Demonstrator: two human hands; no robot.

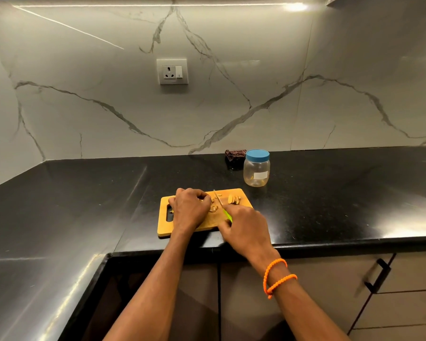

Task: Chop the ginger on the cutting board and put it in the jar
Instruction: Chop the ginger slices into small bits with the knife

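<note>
Head view is looking down on a wooden cutting board (190, 231) lying near the front edge of a black counter (84, 193), where a person is chopping ginger. Their left hand (189, 207) is curling its fingers down over a piece of ginger (203, 199) at the board's middle, pinning it, while the right hand (246, 226) is gripping the green handle of a knife (221, 205) whose blade is pointing away across the board just beside those knuckles. Cut strips (214, 208) are lying between the two hands, and a small stack of slices (233, 199) is sitting at the far right corner of the board. Beyond that corner the clear jar (256, 171) is standing apart from the board, its blue lid (257, 155) on; a dark cloth (235, 155) is lying behind it. Ginger of this kind is likely firm and fibrous, light, and a little slick on cut faces, so holding it from above with fingertips tucked back seems wise. The small pieces will probably scatter easily, so gathering them by pinching or scraping them together looks best, once the lid is off.
</note>
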